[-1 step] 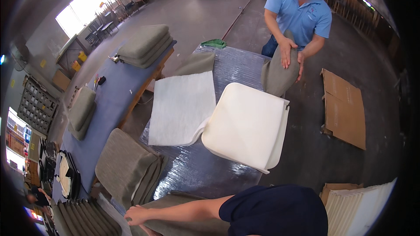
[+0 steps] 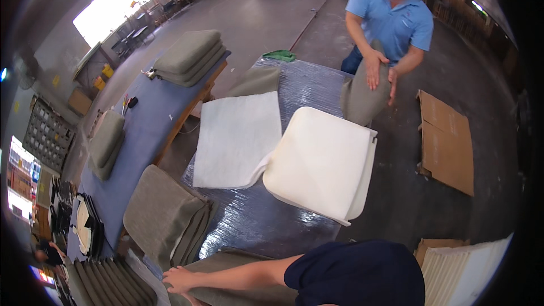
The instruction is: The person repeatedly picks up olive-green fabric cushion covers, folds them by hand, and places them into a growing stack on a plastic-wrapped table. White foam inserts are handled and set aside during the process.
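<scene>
Left hand (image 2: 180, 279) at bottom edge, fingers spread and flat, palm down on grey-green cushion cover (image 2: 226, 275) lying along near table edge, long axis left to right. Right hand not in view. Just beyond, stack of upright grey cushions (image 2: 161, 215) leaning leftward. Mid-table on silver wrap (image 2: 255, 221): white foam cushion (image 2: 323, 164), tilted, beside flat white batting sheet (image 2: 235, 139), edges touching. Far end: co-worker in blue shirt (image 2: 391, 17), both hands pressing an upright grey cushion (image 2: 362, 99). Cardboard (image 2: 447, 141) on floor right.
</scene>
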The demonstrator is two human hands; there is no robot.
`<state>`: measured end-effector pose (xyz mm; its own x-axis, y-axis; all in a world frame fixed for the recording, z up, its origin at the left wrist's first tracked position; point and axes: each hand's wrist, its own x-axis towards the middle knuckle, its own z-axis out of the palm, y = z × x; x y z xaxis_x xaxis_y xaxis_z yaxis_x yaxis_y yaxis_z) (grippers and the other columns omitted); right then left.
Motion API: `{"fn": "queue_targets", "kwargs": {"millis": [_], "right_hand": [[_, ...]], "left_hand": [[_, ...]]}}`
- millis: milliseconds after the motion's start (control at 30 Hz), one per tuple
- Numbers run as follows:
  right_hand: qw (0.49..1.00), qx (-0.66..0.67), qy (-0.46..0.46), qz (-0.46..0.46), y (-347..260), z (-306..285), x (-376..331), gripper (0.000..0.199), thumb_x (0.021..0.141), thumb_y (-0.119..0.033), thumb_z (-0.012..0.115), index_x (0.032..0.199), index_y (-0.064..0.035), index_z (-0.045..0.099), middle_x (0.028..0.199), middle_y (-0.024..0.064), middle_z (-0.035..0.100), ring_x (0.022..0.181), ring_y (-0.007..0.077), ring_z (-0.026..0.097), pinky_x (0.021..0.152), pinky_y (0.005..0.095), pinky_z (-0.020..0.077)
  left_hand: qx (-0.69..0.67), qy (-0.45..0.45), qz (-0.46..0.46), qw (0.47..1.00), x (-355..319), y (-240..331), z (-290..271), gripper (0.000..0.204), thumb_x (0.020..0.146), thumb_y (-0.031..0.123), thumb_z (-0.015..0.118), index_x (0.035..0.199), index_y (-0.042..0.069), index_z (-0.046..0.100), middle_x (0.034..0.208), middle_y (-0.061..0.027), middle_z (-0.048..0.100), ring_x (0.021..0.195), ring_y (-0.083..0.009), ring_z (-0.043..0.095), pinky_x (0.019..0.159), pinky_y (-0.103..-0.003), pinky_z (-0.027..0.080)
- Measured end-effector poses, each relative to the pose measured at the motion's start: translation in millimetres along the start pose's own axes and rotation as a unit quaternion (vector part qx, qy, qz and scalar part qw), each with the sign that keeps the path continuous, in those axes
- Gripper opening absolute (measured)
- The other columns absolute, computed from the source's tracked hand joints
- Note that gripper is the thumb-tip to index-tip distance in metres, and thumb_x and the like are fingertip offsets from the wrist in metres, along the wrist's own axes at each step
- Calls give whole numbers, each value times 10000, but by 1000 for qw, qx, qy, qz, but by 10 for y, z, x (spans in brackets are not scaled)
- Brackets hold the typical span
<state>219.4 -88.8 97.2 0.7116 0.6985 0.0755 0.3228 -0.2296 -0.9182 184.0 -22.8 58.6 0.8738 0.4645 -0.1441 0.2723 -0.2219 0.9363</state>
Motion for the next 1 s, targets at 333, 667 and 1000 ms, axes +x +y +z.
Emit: {"fn": "queue_targets", "kwargs": {"millis": [333, 667, 1000], "right_hand": [[942, 310, 129, -5, 575, 16, -42, 471, 1042, -311, 497, 1377, 3, 601, 1431, 191, 590, 1350, 322, 526, 1163, 416, 384], [960, 268, 67, 36, 824, 256, -424, 643, 1123, -453, 301, 1570, 2, 382, 1650, 197, 319, 1539, 338, 261, 1261, 452, 179], [959, 153, 195, -134, 664, -1527, 245, 645, 1146, -409, 215, 1640, 2, 156, 1727, 141, 137, 1589, 239, 142, 1297, 384, 76]], "left_hand": [[182, 4, 53, 982, -70, -26, -56, 468, 1083, 298, 389, 1378, -27, 550, 1388, -230, 602, 1312, -358, 560, 1127, -444, 409], [391, 74, -73, 915, -239, 529, -93, 367, 1050, 271, 455, 1378, 172, 586, 1270, -303, 567, 920, -566, 679, 815, -622, 579], [414, 223, 10, 882, -235, 273, 98, 280, 1018, 219, 503, 1237, 146, 663, 1172, -257, 586, 781, -464, 682, 695, -577, 573]]}}
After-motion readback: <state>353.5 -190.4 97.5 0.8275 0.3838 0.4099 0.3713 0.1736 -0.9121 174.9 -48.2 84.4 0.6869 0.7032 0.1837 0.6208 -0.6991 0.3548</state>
